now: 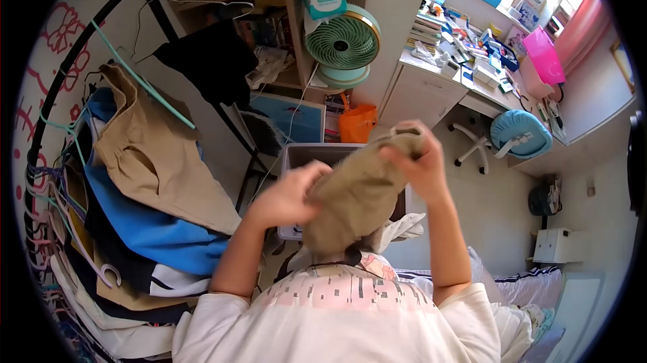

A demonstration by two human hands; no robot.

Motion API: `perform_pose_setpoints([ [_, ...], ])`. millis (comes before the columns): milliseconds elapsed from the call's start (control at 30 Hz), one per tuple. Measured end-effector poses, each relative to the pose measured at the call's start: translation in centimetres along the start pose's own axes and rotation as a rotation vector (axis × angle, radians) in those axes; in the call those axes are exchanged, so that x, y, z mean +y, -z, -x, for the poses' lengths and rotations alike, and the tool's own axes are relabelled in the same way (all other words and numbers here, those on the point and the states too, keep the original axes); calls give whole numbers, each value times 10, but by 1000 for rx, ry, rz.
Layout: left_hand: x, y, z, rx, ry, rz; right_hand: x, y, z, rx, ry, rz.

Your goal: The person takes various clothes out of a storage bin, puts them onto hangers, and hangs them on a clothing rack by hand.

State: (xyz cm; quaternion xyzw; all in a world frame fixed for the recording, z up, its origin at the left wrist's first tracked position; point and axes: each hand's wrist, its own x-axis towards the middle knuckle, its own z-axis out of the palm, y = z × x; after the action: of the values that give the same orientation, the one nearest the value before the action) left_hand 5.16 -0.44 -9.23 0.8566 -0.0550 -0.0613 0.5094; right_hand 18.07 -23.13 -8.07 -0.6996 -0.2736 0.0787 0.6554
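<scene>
Folded khaki pants (357, 194) are held up in front of my chest, above a grey plastic bin. My right hand (419, 159) grips their top right end, thumb on the near side, by what looks like the waistband. At the left edge of the cloth my left hand (290, 193) is closed on the fabric, its fingers blurred by motion. Behind and below the pants shows the rim of the grey bin (286, 161), its contents mostly hidden. A white cloth (403, 228) lies by the bin's near right side.
On the left, a black clothes rack (67, 60) carries tan pants (151, 154), blue clothing (148, 228) and several hangers. A green fan (342, 43) and an orange bag (357, 122) stand beyond the bin. To the right are a cluttered desk (431, 83) and a blue swivel chair (519, 133).
</scene>
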Motion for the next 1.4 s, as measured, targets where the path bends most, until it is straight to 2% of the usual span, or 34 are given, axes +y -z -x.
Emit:
perform_pose_setpoints([
  [33,-5,7,1,199,77,-105,-16,4,-7,36,16,19],
  [100,-7,37,3,446,-2,-111,-34,12,-20,-15,62,128],
  [167,15,59,14,731,-182,-242,-63,18,-30,62,296,453],
  [200,38,62,19,743,-188,-247,-76,16,-32,58,311,451],
  [267,77,58,31,1223,-574,-222,-93,7,-32,364,834,292],
  [300,76,62,30,1232,-568,-230,-90,5,-44,355,836,282],
  [367,66,72,21,741,-350,-534,-72,0,-78,-155,675,651],
  [400,23,79,23,514,-207,-582,-62,9,-80,-360,433,851],
  [433,25,83,33,529,-212,-595,-66,13,-77,-356,454,849],
  [500,28,77,61,405,-107,-225,-73,14,-61,-423,288,482],
  [567,26,68,92,326,37,-76,-71,9,-55,-678,294,285],
  [633,-23,48,106,359,15,237,-71,-8,-62,-934,282,272],
  [667,-43,35,110,383,92,303,-63,-21,-68,-992,247,226],
  [700,-53,23,112,411,167,372,-61,-38,-73,-1003,183,194],
  [767,-51,7,117,424,239,276,-67,-85,-73,-806,34,112],
  [800,-44,2,116,471,214,201,-79,-110,-70,-710,106,101],
  [833,-33,-2,114,513,190,126,-73,-139,-76,-659,292,22],
  [900,-11,-10,112,611,164,2,-81,-189,-87,-421,565,116],
  [967,-13,-18,110,647,151,-28,-86,-236,-101,-329,684,164],
  [1033,-14,-22,109,678,143,9,-83,-279,-120,-422,638,114],
  [1100,-7,-21,112,743,112,-27,-92,-295,-129,-402,368,4],
  [1167,-3,-17,113,796,78,-59,-108,-287,-127,-328,211,-208],
  [1200,-3,-15,113,836,99,-28,-129,-265,-118,-386,94,-303],
  [1267,-4,-12,112,892,119,-2,-139,-216,-105,-432,135,-347],
  [1333,0,-8,107,966,102,-17,-147,-154,-81,-432,142,-190],
  [1367,-2,-6,103,986,104,-21,-149,-122,-63,-381,66,-119],
  [1400,-3,-5,97,1019,85,-53,-132,-93,-49,-291,133,-87],
])
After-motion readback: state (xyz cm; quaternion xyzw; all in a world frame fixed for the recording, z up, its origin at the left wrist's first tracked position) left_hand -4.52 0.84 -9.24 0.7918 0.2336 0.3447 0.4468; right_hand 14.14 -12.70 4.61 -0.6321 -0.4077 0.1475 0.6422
